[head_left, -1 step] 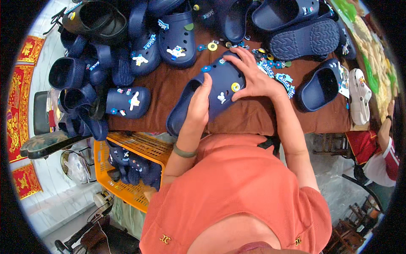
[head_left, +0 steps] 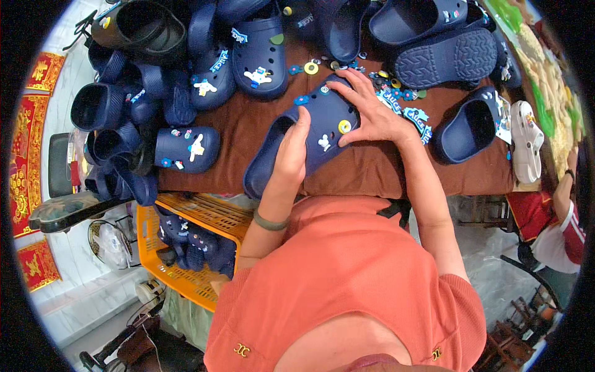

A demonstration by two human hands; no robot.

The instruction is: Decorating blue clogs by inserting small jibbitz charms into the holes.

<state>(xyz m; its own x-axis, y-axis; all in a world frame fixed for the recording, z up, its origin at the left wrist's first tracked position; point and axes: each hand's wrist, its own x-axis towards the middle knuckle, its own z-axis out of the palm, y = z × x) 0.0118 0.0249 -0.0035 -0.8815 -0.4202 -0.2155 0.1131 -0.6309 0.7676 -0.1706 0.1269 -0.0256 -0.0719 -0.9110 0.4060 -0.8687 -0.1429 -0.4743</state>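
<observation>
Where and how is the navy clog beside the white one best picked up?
Grip the navy clog by its heel rim, likely best with the right hand from the near left, thumb inside. Its opening faces up, the heel points toward the wearer, and the white clog stands close on the right, leaving the left side freer.

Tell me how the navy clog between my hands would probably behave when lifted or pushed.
The navy clog is probably light for its size, given its hollow, foam-like look. It likely flexes but keeps its shape, as its rounded upper shows no sag between the left hand and right hand. Its raised charms might catch.
</observation>
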